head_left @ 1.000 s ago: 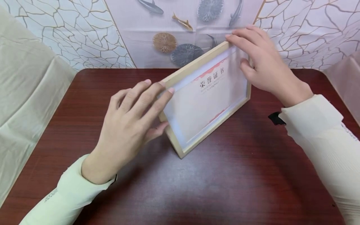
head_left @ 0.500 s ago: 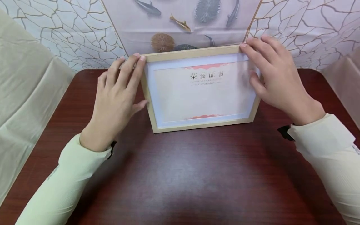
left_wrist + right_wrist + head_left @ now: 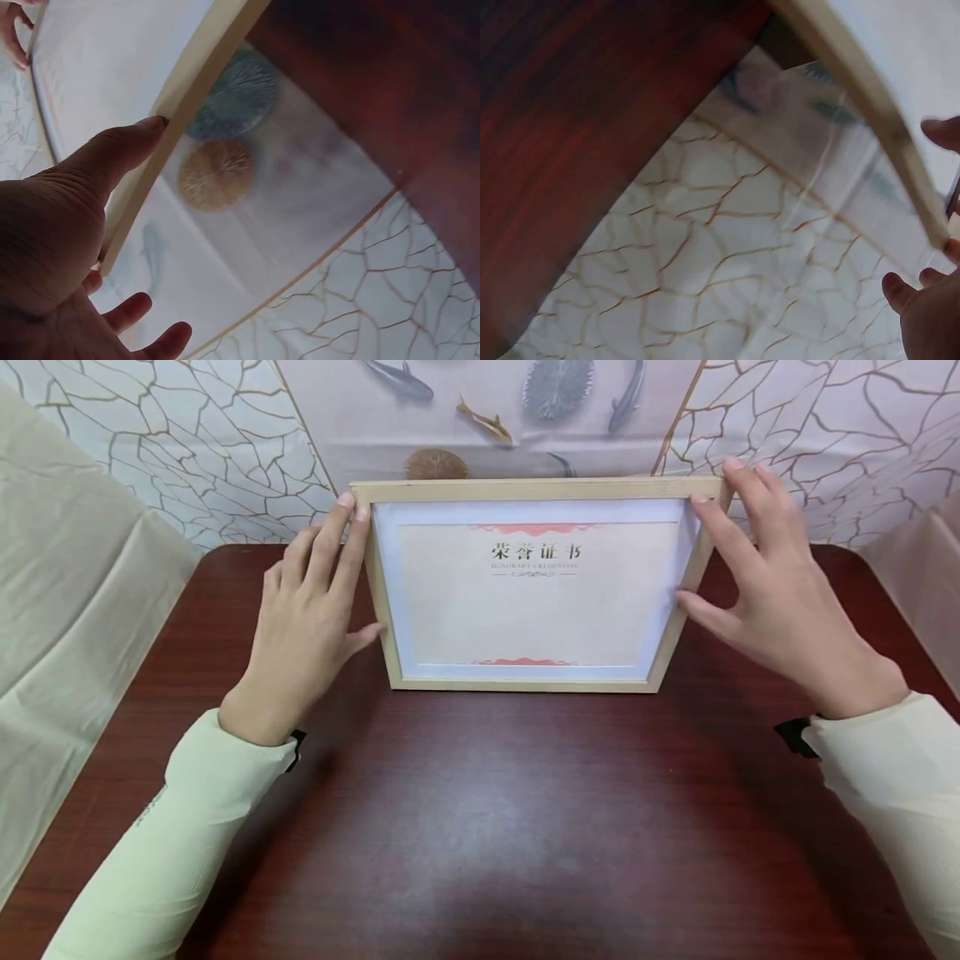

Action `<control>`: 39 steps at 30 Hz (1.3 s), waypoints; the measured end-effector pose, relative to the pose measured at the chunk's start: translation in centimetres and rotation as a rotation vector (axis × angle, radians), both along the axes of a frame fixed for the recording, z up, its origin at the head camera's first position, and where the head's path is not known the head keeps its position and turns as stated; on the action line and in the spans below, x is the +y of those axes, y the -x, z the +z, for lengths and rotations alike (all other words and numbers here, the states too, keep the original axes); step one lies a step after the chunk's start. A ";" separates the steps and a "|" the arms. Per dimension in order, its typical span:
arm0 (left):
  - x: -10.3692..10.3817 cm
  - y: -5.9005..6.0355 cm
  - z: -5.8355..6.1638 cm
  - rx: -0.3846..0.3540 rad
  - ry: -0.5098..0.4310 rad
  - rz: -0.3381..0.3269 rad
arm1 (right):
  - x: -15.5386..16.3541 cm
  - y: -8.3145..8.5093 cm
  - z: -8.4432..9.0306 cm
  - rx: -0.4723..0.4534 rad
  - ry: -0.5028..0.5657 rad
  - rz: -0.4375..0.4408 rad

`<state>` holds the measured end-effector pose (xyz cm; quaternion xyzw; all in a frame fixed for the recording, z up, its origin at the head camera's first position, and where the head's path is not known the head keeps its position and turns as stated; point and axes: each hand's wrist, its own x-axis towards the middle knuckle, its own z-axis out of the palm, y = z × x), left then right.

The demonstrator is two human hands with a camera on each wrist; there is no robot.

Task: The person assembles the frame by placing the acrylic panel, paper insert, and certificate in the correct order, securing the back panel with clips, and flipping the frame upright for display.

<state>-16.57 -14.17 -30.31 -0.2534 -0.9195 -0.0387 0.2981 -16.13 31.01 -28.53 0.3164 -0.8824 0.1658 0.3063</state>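
A light wooden picture frame (image 3: 525, 685) with a certificate behind its glass stands upright on the dark red table (image 3: 480, 827), facing me. My left hand (image 3: 322, 585) lies along its left side with the fingers straight, fingertips at the top left corner, thumb touching the edge lower down. My right hand (image 3: 742, 577) mirrors it on the right side, fingers straight at the top right corner, thumb on the right edge. The left wrist view shows the thumb of my left hand (image 3: 60, 225) against the frame (image 3: 195, 82). In the right wrist view the frame (image 3: 855, 82) passes beside my right hand (image 3: 930, 315).
Behind the table hangs a backdrop cloth (image 3: 465, 410) printed with fish and round plants, flanked by white crackle-pattern panels. Beige cloth (image 3: 67, 593) drapes along the left, and more shows at the right edge (image 3: 930, 577).
The frame has turned from an angled position to face me squarely and moved slightly back. Both hands have slid out to its left and right sides.
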 end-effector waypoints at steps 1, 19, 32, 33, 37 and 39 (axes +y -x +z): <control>0.0 0.0 -0.2 -0.010 -0.003 -0.003 | 0.4 -0.1 -0.1 -0.003 -0.011 -0.007; 0.1 0.9 -1.1 -0.026 -0.031 0.008 | 1.3 1.3 -0.6 -0.030 -0.116 -0.053; 0.1 1.2 -1.3 -0.032 -0.043 0.019 | 1.1 1.1 -0.9 -0.038 -0.098 -0.077; 0.1 1.1 -1.3 -0.034 -0.043 0.021 | 1.0 1.0 -0.9 -0.046 -0.094 -0.084; -0.1 0.7 -1.5 -0.057 -0.050 0.026 | 0.4 -0.2 -1.2 -0.125 -0.028 -0.140; -0.4 0.0 -1.9 -0.095 -0.073 0.040 | -0.2 -1.2 -1.6 -0.209 0.036 -0.183</control>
